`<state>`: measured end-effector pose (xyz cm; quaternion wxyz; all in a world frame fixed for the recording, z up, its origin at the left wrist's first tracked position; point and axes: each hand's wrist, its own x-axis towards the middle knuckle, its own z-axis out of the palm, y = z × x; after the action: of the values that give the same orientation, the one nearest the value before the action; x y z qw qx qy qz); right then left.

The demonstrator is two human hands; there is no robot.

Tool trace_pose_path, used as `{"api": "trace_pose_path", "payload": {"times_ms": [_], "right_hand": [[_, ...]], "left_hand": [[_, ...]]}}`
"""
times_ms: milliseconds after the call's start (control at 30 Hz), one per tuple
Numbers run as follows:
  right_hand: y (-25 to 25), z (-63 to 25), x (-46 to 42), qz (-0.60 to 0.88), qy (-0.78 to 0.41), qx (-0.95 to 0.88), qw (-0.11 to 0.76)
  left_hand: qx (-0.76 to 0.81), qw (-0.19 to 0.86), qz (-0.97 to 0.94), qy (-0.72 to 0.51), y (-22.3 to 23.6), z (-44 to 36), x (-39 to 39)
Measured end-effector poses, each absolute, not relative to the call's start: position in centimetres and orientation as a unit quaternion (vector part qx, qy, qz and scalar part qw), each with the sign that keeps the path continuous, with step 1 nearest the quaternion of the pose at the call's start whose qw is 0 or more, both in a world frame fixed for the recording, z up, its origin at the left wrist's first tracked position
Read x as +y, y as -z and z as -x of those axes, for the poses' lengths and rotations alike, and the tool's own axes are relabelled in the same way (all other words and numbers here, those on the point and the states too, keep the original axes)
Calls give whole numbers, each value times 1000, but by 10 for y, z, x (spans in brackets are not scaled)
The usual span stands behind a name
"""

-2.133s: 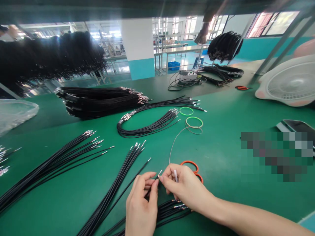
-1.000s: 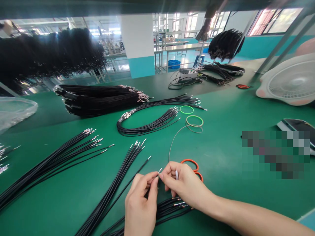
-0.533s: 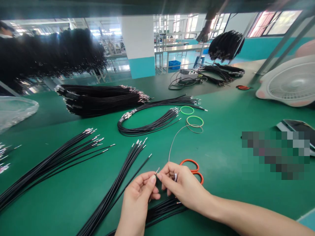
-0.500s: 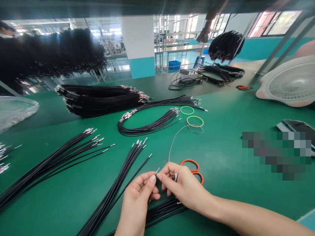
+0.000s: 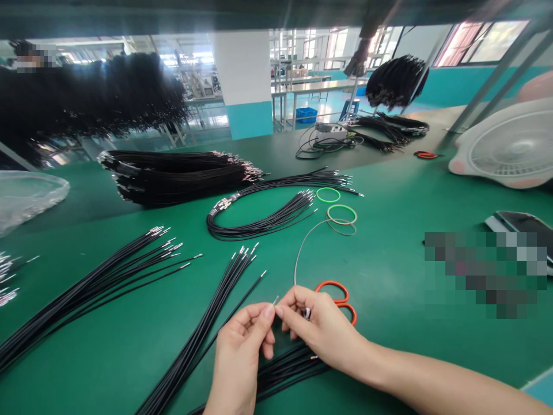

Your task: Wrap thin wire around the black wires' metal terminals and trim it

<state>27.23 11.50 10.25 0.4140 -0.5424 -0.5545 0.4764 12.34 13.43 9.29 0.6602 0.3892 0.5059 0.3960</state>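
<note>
My left hand (image 5: 240, 360) and my right hand (image 5: 322, 328) meet fingertip to fingertip low in the middle. Between them they pinch the metal-tipped end of a black wire (image 5: 275, 301). The right hand also grips a small white tube (image 5: 306, 313), from which a thin grey wire (image 5: 298, 256) curves up over the mat. A bundle of black wires (image 5: 289, 369) lies under both hands. Orange-handled scissors (image 5: 341, 297) lie just behind the right hand.
Fanned black wires (image 5: 99, 288) and a straight bunch (image 5: 207, 323) lie on the green mat at left. A looped bundle (image 5: 259, 222), green rings (image 5: 328, 195) and a big stack (image 5: 173, 176) sit farther back. A white fan (image 5: 505, 144) and a phone (image 5: 522, 222) are right.
My left hand has turned and dropped lower in the frame, its wrist now at the bottom edge. Both hands keep pinching the wire tip at about the same spot.
</note>
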Motion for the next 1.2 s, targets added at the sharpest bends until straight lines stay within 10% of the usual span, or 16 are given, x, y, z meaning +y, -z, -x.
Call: {"api": "trace_pose_path", "payload": {"times_ms": [333, 633, 1200], "right_hand": [[-131, -314, 117, 599, -302, -593, 445], [-139, -314, 111, 522, -596, -516, 325], [-126, -296, 114, 521, -635, -416, 390]], "left_hand": [[533, 585, -469, -392, -111, -119, 131], [319, 231, -821, -412, -98, -98, 131], [236, 152, -886, -369, -98, -98, 128]]}}
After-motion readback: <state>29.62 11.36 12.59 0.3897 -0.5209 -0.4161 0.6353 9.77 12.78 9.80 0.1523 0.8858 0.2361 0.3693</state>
